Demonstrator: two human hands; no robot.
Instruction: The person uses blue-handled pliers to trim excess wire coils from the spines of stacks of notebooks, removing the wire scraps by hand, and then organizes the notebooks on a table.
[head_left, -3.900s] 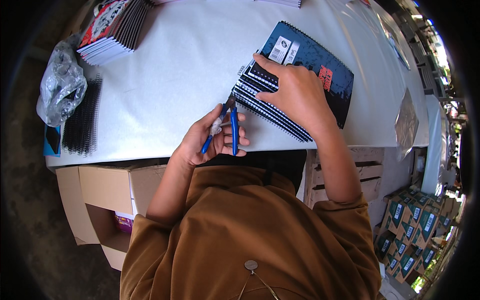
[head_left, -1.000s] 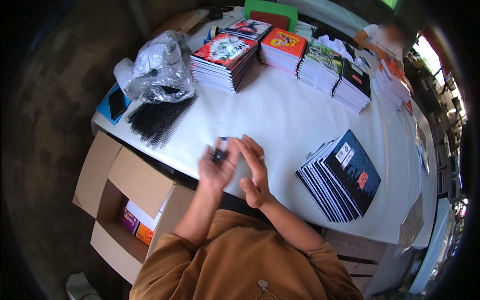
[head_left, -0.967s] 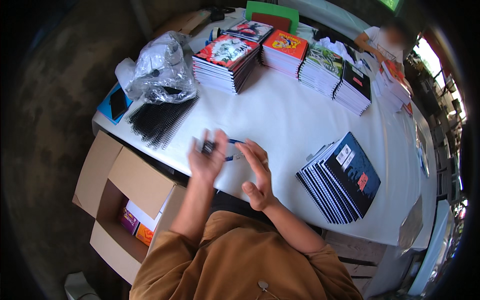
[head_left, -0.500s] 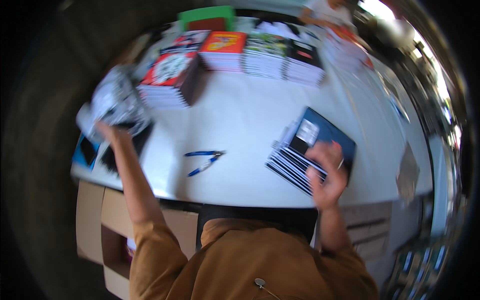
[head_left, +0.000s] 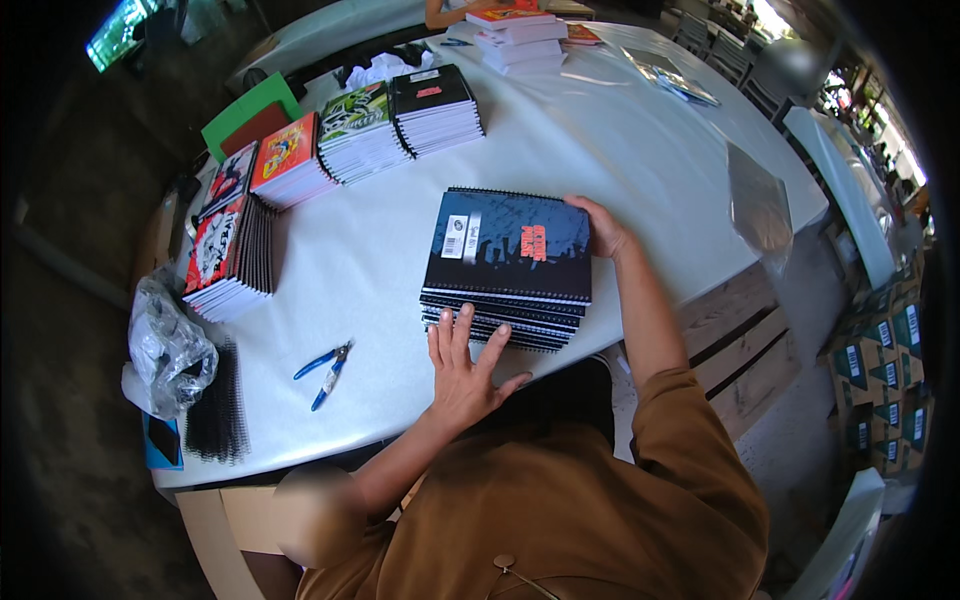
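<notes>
A stack of dark spiral-bound notebooks [head_left: 508, 245] lies on the table in front of me; the top cover is blue-black with red lettering and a white label. Its lower notebooks are fanned slightly unevenly toward me. My left hand [head_left: 465, 365] is open, fingers spread, their tips against the spiral edges on the near side. At the far right corner, my right hand [head_left: 603, 230] wraps round the stack; some of its fingers are hidden behind it. Left of the stack lie blue-handled cutting pliers [head_left: 325, 373], touched by neither hand.
Piles of notebooks with red [head_left: 215, 255], orange [head_left: 285, 160], green [head_left: 360, 125] and black [head_left: 435, 100] covers line the far left. Crumpled clear plastic [head_left: 165, 345] and black binding spirals [head_left: 217, 405] lie at the left edge. An open cardboard box [head_left: 215, 540] sits below.
My left hand has left the plastic on the left and come to the stack's near side. My right hand has moved from above the stack to its far right corner. The view has turned.
</notes>
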